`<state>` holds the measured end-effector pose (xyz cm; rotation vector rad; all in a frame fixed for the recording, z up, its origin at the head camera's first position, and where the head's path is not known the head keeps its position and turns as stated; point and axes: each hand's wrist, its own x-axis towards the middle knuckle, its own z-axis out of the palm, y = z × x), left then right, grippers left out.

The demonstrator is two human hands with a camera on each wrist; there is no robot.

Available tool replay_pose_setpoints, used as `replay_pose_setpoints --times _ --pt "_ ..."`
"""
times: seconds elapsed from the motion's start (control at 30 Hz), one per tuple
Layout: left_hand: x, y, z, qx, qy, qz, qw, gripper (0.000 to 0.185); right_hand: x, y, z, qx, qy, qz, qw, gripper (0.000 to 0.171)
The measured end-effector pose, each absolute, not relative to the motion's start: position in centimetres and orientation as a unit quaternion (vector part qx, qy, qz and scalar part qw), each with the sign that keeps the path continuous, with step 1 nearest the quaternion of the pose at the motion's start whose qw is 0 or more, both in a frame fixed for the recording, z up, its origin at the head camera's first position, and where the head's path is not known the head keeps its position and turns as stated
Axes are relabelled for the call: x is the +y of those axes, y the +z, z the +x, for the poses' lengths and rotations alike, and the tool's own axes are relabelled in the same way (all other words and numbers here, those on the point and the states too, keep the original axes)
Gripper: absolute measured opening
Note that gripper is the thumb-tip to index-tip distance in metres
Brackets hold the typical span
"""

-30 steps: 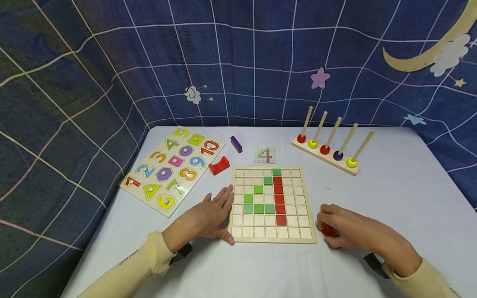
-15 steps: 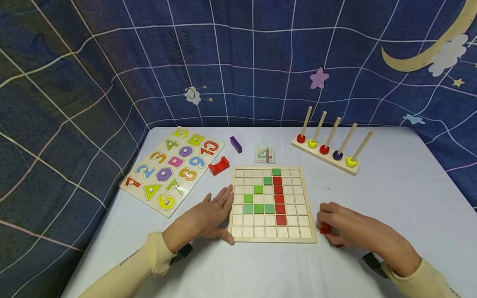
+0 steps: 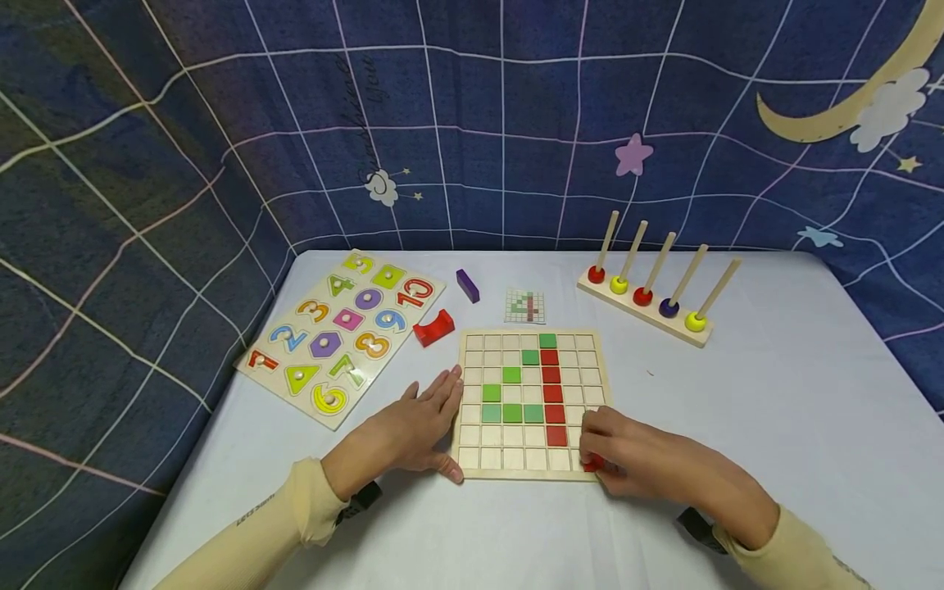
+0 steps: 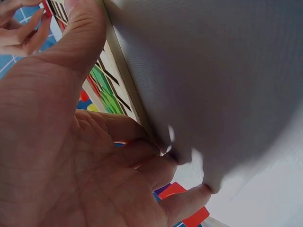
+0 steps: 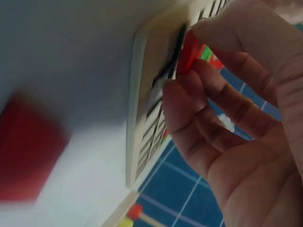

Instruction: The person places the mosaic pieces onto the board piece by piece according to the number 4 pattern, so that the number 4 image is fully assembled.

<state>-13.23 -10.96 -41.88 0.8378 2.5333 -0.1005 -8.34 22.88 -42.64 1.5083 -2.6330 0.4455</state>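
A wooden grid board (image 3: 516, 474) lies flat on the white table, with several green tiles (image 3: 512, 413) in a stepped line and a column of red tiles (image 3: 553, 393) in its cells. Along its left edge my left hand (image 3: 406, 430) rests with straight fingers; the thumb touches near the lower corner. My right hand (image 3: 649, 459) is over the board's lower right part and pinches a red square tile (image 5: 188, 53) between thumb and fingertips. In the right wrist view another red piece (image 5: 31, 151), blurred, lies on the table beside the board.
Behind the board lies a small pattern card (image 3: 525, 306). A number-and-shape puzzle (image 3: 335, 336) is at the left, near a red arch block (image 3: 434, 328) and a purple block (image 3: 468, 286). A peg stand with beads (image 3: 645, 309) stands back right, before a dark blue grid-patterned cloth (image 3: 472, 123).
My right hand has picked up the red tile from the table right of the board and moved it left over the board's lower right corner. The left hand has stayed still.
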Motion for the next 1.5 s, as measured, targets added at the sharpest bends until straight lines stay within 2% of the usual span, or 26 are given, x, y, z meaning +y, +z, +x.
replay_pose_setpoints --times 0.33,0.6,0.83,1.07,1.33,1.5 --pt "-11.0 -41.9 -13.1 0.924 -0.029 0.305 0.23 0.132 20.1 -43.5 -8.5 -0.851 0.137 0.501 0.078 0.021" --pt "-11.1 -41.8 -13.3 0.922 -0.031 0.304 0.237 0.131 19.9 -43.5 -8.5 -0.853 0.128 0.497 0.093 0.023" --pt "-11.2 -41.9 -13.4 0.922 -0.029 0.309 0.232 0.13 19.9 -43.0 -8.4 -0.857 0.137 0.492 0.065 0.021" --pt "-11.1 -41.9 -13.4 0.921 -0.029 0.308 0.237 0.131 20.7 -42.6 -8.3 -0.844 0.143 0.514 0.052 0.011" --pt "-10.9 -42.0 -13.3 0.922 -0.035 0.307 0.234 0.131 23.2 -41.6 -7.8 -0.855 0.148 0.495 0.043 0.019" --pt "-11.0 -41.9 -13.2 0.922 -0.031 0.304 0.237 0.13 25.9 -40.2 -7.3 -0.89 0.131 0.436 -0.014 0.024"
